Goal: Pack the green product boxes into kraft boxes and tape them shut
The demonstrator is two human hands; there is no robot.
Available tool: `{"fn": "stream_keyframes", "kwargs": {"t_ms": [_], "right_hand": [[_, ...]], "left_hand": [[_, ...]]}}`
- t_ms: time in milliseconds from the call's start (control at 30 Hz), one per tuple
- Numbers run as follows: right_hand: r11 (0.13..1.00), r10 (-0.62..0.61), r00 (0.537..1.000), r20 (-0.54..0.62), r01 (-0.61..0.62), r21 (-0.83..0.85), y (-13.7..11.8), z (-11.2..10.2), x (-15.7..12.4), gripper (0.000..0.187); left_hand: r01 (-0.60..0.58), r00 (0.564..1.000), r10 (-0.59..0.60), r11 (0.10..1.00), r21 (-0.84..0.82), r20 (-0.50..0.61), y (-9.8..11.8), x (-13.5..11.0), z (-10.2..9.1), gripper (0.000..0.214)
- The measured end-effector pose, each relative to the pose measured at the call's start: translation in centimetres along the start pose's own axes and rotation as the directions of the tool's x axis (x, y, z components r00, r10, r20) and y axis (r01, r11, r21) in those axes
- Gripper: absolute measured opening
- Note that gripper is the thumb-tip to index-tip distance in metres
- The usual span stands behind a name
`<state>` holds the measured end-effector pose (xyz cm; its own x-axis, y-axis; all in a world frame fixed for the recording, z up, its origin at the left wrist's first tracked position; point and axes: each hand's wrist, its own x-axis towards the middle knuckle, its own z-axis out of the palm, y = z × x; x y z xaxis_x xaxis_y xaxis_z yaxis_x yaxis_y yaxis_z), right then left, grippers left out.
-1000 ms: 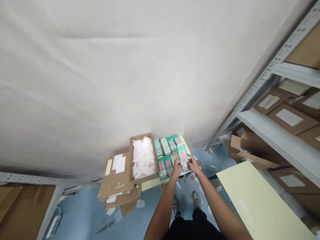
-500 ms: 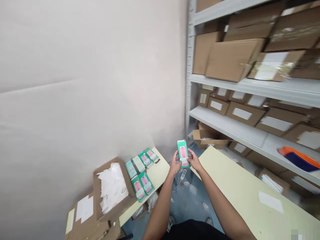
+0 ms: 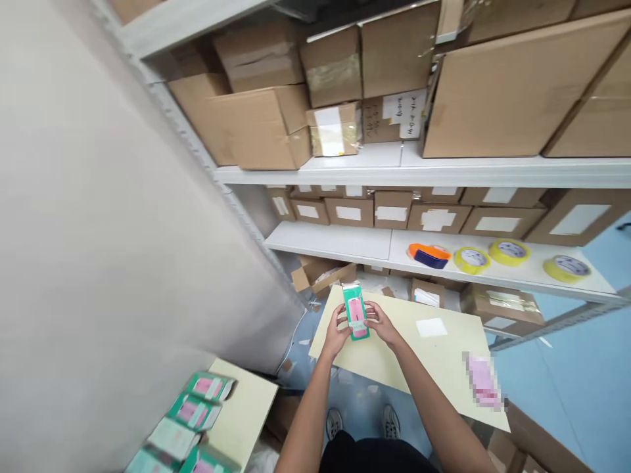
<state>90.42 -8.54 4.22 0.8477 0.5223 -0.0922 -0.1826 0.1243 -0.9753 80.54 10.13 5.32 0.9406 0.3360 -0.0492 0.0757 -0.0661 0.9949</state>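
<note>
Between both hands I hold a small green box (image 3: 355, 311) upright, with a pink item pictured or showing on its front. My left hand (image 3: 337, 334) grips its left side and my right hand (image 3: 381, 324) its right side, thumbs on the front near the lower end. The box is above the far left part of a pale yellow table (image 3: 389, 361). On that table lie a white sheet of paper (image 3: 431, 327) and a blurred-out pinkish thing (image 3: 483, 381). More green boxes (image 3: 194, 412) lie on a second pale table (image 3: 246, 401) at lower left.
A metal shelf (image 3: 345, 244) with several cardboard boxes (image 3: 266, 128) stands beyond the table. Yellow tape rolls (image 3: 472, 260) and an orange and dark blue object (image 3: 430, 255) sit on its middle board. An open carton (image 3: 320, 274) is below. A grey-white wall (image 3: 123, 230) rises at left.
My view has swung right, from the table with the green boxes toward the shelf and yellow table. The green box has stayed in both hands and is now over the yellow table.
</note>
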Motion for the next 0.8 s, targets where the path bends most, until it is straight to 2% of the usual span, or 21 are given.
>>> {"fn": "stream_keyframes", "kwargs": {"t_ms": [133,300,433,567,667,800], "right_hand": [[1.0,0.013,0.985,-0.169,-0.014,-0.008,1.3,-2.0,-0.2,0.057],[0.991,0.134,0.924,-0.357,-0.117,0.069,3.4,-2.1,-0.8,0.052],[0.974,0.226,0.874,-0.43,-0.19,0.126,5.6,-0.9,-1.2,0.043],[0.978,0.199,0.83,-0.522,-0.137,0.155,8.0,0.3,-0.9,0.04],[0.978,0.196,0.805,-0.56,-0.119,0.172,9.8,1.1,-0.5,0.04],[0.97,0.242,0.765,-0.597,-0.202,0.134,11.5,1.7,-0.5,0.038]], "left_hand": [[0.019,0.995,-0.018,1.0,-0.007,0.098,-1.8,3.1,2.7,0.083],[0.124,0.959,-0.116,0.992,-0.015,0.258,-3.8,6.0,4.3,0.072],[0.19,0.919,-0.169,0.982,-0.023,0.356,-6.0,7.6,4.1,0.061],[0.24,0.899,-0.204,0.97,-0.048,0.389,-8.9,8.5,3.3,0.061],[0.331,0.879,-0.28,0.941,-0.07,0.387,-10.9,9.1,2.8,0.075],[0.459,0.806,-0.401,0.888,-0.032,0.436,-12.9,9.8,2.4,0.097]]}}
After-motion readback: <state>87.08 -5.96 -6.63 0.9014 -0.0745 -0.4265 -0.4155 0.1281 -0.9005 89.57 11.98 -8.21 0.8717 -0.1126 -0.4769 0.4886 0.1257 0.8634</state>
